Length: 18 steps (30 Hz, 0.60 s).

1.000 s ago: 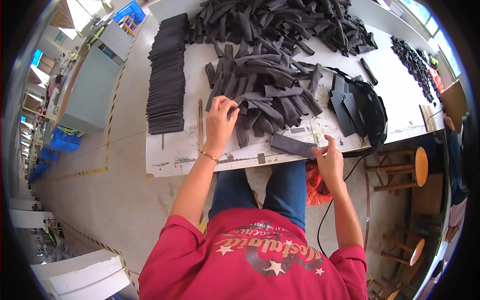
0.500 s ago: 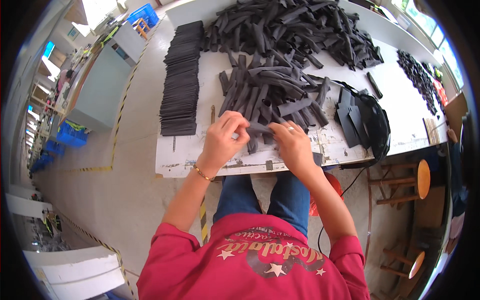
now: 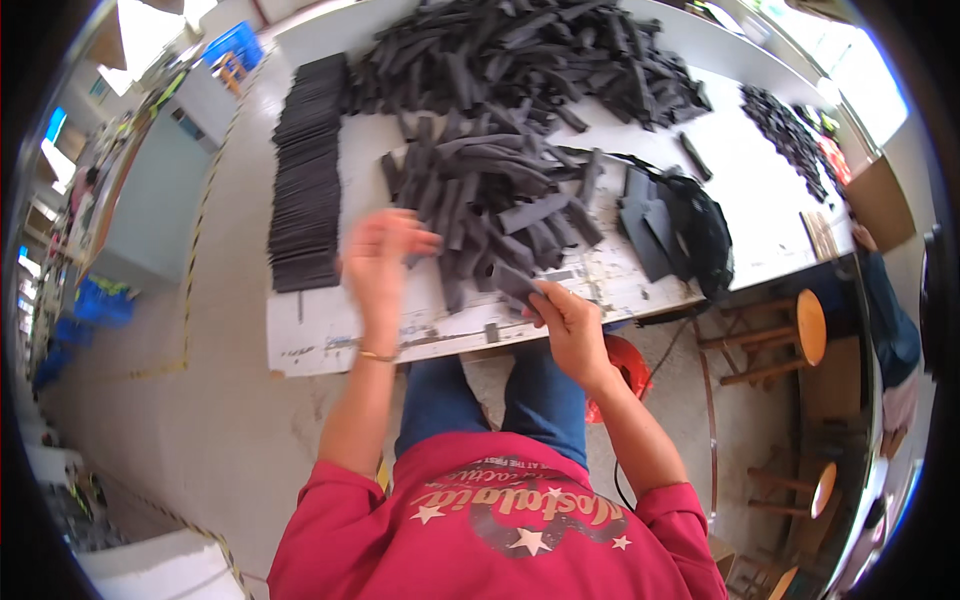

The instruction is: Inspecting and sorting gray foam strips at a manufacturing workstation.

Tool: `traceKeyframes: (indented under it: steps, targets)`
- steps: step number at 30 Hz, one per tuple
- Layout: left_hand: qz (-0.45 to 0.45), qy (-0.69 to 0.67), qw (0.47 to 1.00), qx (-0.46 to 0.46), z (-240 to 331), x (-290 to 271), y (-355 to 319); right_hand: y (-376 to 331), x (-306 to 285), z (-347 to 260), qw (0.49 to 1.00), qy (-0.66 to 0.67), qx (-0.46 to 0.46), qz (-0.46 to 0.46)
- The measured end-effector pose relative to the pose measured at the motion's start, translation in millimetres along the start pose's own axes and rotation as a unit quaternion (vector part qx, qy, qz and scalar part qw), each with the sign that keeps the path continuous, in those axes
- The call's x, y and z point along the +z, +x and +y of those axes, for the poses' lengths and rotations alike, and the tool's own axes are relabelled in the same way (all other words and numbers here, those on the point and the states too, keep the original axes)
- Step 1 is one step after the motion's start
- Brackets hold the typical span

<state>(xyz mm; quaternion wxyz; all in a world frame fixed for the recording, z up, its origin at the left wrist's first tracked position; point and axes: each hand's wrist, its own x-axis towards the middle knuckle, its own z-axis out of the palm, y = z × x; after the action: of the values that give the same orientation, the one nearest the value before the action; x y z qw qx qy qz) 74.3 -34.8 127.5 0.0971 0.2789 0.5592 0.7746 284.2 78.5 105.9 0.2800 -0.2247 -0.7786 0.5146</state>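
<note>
My right hand point(image 3: 570, 325) pinches the end of a dark grey fabric strip point(image 3: 513, 284) just over the table's front edge. The strip's far end reaches up to a loose heap of similar curled fabric pieces point(image 3: 470, 190). My left hand point(image 3: 383, 262) is smeared by motion, beside the left edge of that heap and apart from the right hand. Whether its fingers hold anything cannot be made out. A tall, neat stack of flat dark grey pieces point(image 3: 307, 180) lies along the table's left side, left of my left hand.
A bigger mound of rolled fabric pieces point(image 3: 520, 60) covers the back of the white table point(image 3: 310, 335). To the right lie a black bag point(image 3: 705, 235) with flat dark panels point(image 3: 648, 225) and a pile of small dark pieces point(image 3: 785, 135). Wooden stools point(image 3: 810, 328) stand at the right.
My hands, together at the strip before, have come apart. The left has swung away leftward, while the right has drawn slightly nearer to me holding the strip. My view has shifted a little.
</note>
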Motion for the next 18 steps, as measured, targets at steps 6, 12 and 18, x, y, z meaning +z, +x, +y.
traceKeyframes:
  steps: [6, 12, 18]
  targets:
    - [-0.074, -0.099, 0.965, -0.230, -38.5, 66.0, -88.1, 7.0, 15.5, 12.7, 0.971, -0.213, -0.097, 0.049]
    - [0.006, -0.210, 0.914, -0.348, -50.0, 60.2, -84.9, 18.6, -62.4, 45.6, 0.994, -0.088, 0.046, 0.033]
    - [0.002, -0.203, 0.909, -0.364, -53.5, 56.4, -91.8, 69.3, -154.4, 174.1, 0.769, -0.579, -0.021, 0.270]
